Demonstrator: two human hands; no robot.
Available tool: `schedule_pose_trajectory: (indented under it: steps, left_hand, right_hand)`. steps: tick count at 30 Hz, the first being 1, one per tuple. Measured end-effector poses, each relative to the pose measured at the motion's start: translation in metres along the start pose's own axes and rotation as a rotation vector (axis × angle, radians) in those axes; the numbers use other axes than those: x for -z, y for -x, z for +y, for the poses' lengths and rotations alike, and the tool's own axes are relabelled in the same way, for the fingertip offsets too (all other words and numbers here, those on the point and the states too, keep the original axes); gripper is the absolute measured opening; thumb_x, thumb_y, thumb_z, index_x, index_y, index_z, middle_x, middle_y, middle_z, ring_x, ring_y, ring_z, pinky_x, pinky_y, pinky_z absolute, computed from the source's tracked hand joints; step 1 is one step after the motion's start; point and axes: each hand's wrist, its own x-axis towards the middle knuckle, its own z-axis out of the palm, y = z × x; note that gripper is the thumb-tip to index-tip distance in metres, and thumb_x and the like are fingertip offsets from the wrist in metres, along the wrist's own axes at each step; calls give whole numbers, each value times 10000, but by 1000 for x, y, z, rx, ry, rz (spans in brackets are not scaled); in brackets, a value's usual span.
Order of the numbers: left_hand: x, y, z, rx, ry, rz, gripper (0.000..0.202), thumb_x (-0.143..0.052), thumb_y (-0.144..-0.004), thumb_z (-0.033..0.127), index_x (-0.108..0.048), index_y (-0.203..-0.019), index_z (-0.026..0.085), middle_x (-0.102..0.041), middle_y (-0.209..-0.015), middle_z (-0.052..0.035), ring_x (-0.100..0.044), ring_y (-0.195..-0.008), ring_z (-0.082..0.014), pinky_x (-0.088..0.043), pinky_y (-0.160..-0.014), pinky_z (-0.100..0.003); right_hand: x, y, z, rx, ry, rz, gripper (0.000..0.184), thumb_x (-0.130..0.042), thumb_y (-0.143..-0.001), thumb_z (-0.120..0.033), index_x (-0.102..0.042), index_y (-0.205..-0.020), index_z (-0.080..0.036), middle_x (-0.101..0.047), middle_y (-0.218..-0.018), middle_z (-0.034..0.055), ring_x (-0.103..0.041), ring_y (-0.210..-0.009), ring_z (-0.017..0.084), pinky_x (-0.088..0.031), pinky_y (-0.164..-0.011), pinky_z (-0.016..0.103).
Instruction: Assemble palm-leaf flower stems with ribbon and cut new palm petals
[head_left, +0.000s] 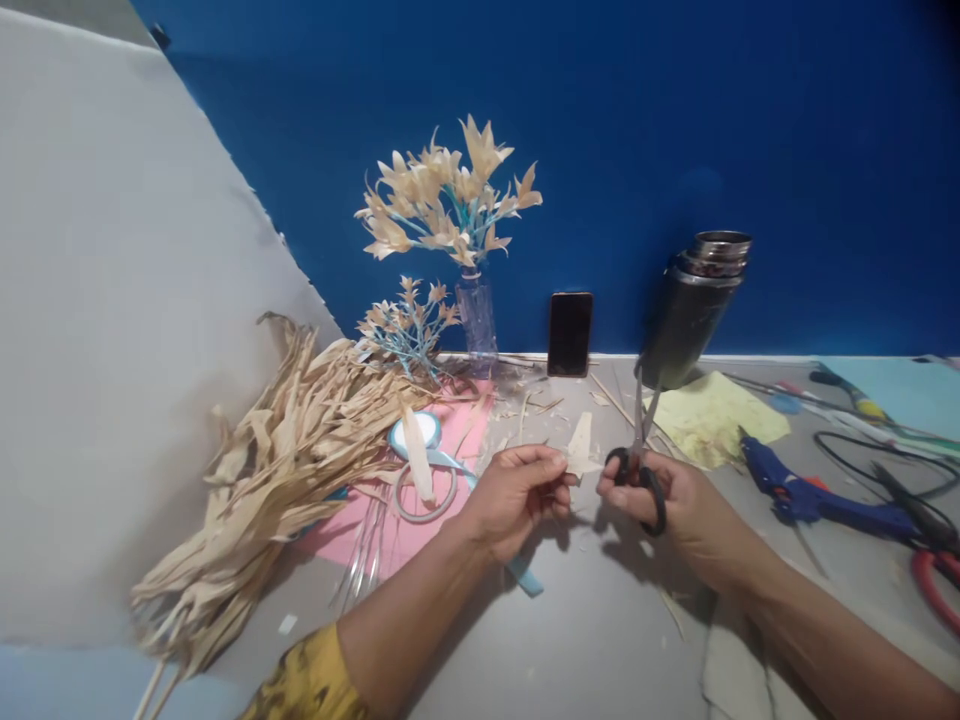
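Observation:
Between thumb and fingers, my left hand (pixel 525 497) pinches a small pale piece of dried corn husk (pixel 583 464). My right hand (pixel 675 500) is closed on black-handled scissors (pixel 641 425), whose blades point up and away, slightly apart. The scissors are just right of the husk piece; whether my right fingertips touch it I cannot tell. Another pale husk strip (pixel 580 437) lies on the table behind my hands. Left of my left hand, a cut husk piece (pixel 417 455) rests over a roll of light blue ribbon (pixel 426 430) and a ring of tape (pixel 402 505).
A heap of dried husks (pixel 292 450) covers the left side. Husk flowers (pixel 450 195) stand in a clear bottle (pixel 476 320) at the back, near a phone (pixel 570 335) and dark flask (pixel 694 310). On the right lie a blue glue gun (pixel 825 500) and red-handled tool (pixel 930 585).

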Motion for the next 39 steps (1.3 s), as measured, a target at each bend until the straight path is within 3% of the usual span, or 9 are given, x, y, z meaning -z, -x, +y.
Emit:
schedule_pose_trajectory:
  steps: [4, 10, 15, 18, 21, 29, 35, 39]
  left_hand:
    - [-7, 3, -10, 50, 0, 8, 277, -859, -625, 260, -658, -738, 108, -648, -657, -40, -577, -539, -89, -486, -503, -195]
    - [-9, 3, -17, 51, -77, 7, 252, -826, -652, 257, -614, -695, 127, -579, -559, -4, -552, -490, -94, -442, -467, -190]
    - [-15, 7, -25, -9, 69, -30, 341, -763, -730, 424, -629, -818, 123, -640, -688, -50, -623, -599, -146, -514, -554, -254]
    - [-20, 9, -32, -22, 56, -14, 340, -829, -663, 330, -581, -817, 155, -640, -708, -24, -610, -598, -130, -481, -533, -227]
    - [-20, 9, -34, -34, 5, 42, 299, -803, -663, 267, -540, -770, 173, -607, -625, 10, -549, -502, -102, -426, -484, -211]
    - [-11, 2, -12, -167, -45, 96, 230, -726, -643, 204, -498, -642, 173, -645, -626, -37, -594, -575, -131, -464, -554, -239]
    - [-9, 1, -11, -203, -89, 123, 182, -705, -668, 199, -527, -642, 168, -616, -573, -13, -595, -559, -128, -489, -578, -250]
    - [-7, 0, -13, -189, -83, 121, 185, -705, -672, 198, -526, -639, 167, -611, -568, -11, -595, -543, -127, -493, -587, -258]
  right_hand:
    - [-3, 3, -1, 26, -16, 66, 373, -779, -673, -405, -610, -919, -182, -654, -796, 7, -565, -665, 152, -441, -603, 253]
    - [-1, 3, 4, 47, 59, 38, 269, -757, -691, -361, -618, -840, -185, -588, -695, -18, -509, -599, 130, -409, -544, 242]
    - [-11, 5, 1, 68, 38, 224, 306, -756, -649, -405, -613, -813, -189, -619, -699, -4, -553, -633, 161, -444, -586, 266]
    - [-19, 7, -2, 36, 30, 256, 320, -758, -647, -422, -601, -805, -193, -634, -676, 1, -573, -614, 171, -453, -589, 275]
    - [-20, 8, -2, 6, 23, 192, 348, -781, -648, -441, -594, -810, -196, -644, -687, 5, -585, -633, 177, -458, -595, 271]
    - [-9, 4, 4, -52, 313, -257, 474, -631, -750, -636, -514, -635, -191, -553, -614, 13, -421, -564, 128, -297, -482, 246]
    - [-15, 6, 4, -106, 399, -286, 415, -605, -789, -534, -444, -605, -200, -452, -559, -29, -352, -527, 101, -262, -494, 252]
    - [-15, 7, 9, -107, 411, -258, 350, -596, -806, -433, -460, -585, -199, -469, -529, -31, -371, -510, 98, -262, -492, 247]
